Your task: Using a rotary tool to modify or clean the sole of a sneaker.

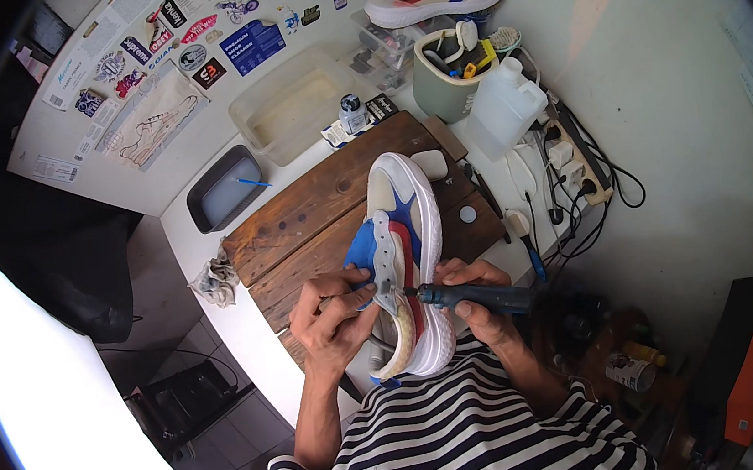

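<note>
A white sneaker with blue, red and cream panels (415, 212) is held toe-away over a dark wooden board (285, 235). My left hand (326, 323) has its fingers closed on the shoe's blue side and grey lacing strip near the collar. My right hand (486, 320) is closed around a slim dark teal handheld power tool (484, 299), whose narrow tip meets or nearly meets the lacing strip. The collar's lining looks worn and yellowed. A white round lid (468, 214) lies on the board right of the shoe.
Behind are a clear tub (244, 111), grey tray (192, 199), small bottle (353, 116), caddy (432, 91), white jug (504, 121) and second sneaker (435, 4). A crumpled cloth (216, 279) lies left; cables and a power strip (584, 158) right. A bright panel (46, 407) fills the lower left.
</note>
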`<state>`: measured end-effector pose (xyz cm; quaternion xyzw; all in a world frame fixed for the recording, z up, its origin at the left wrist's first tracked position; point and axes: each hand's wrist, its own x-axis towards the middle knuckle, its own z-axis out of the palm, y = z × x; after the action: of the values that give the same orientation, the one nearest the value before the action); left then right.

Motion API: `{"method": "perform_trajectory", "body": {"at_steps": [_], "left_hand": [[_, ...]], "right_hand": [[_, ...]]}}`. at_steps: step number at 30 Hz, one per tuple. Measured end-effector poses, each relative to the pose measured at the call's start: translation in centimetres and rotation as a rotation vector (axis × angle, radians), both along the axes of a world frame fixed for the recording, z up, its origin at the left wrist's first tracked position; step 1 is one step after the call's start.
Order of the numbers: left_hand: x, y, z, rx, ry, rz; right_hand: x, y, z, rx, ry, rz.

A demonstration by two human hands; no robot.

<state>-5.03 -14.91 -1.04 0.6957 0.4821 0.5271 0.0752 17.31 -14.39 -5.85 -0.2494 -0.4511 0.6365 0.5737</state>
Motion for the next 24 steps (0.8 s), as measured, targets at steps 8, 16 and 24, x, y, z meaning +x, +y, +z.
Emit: {"method": "perform_trajectory", "body": {"at_steps": [8, 16, 24], "left_hand": [[0.1, -0.1, -0.1, -0.009, -0.003, 0.006], [0.2, -0.2, -0.2, -0.017, -0.022, 0.014], [0.5, -0.4, -0.1, -0.028, -0.062, 0.047]], "right_hand": [[-0.2, -0.2, 0.2, -0.090, 0.003, -0.061], [-0.3, -0.5, -0.4, -0.092, 0.008, -0.108], [-0.3, -0.4, -0.3, 0.019, 0.008, -0.054]]}}
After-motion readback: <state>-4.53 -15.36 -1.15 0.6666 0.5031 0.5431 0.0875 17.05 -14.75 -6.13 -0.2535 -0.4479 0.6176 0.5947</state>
